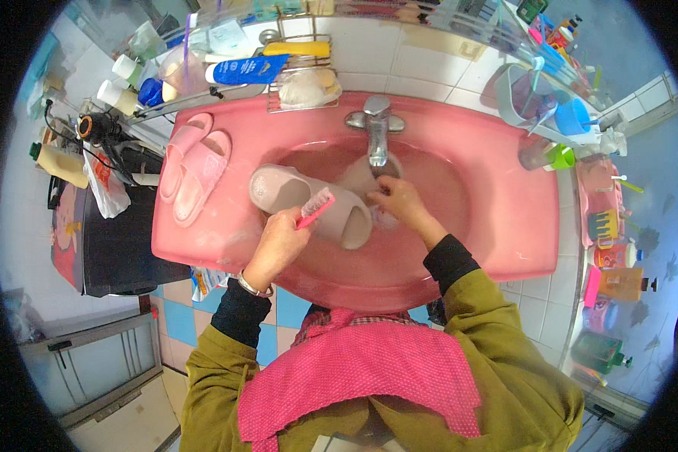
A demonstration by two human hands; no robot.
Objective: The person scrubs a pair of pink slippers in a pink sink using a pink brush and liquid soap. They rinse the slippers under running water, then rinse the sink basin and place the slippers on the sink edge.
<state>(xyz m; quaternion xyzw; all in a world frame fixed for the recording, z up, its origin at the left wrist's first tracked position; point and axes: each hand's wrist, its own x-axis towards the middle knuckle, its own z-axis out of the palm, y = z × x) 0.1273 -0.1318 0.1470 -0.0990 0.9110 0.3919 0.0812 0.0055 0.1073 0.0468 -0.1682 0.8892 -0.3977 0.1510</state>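
Observation:
In my left hand (279, 240) is a small pink scrubbing brush (316, 209), its pale bristles facing up. Just behind the brush, a pale grey slide slipper (339, 212) rests slantwise over the left part of the pink washbasin (463, 237). A second pale slipper (359, 172) lies in the cloudy water beneath the chrome faucet (377, 133), partly hidden. My right hand (401, 200) has its fingers curled at this slipper's near edge, under the spout.
A pair of pink slippers (198, 169) sits on the basin's left ledge. Behind it, a wire rack (302, 107) holds soap and a blue tube (248, 69). A hair dryer (99, 129) hangs at left. Bottles, including a green one (596, 350), line the right ledge.

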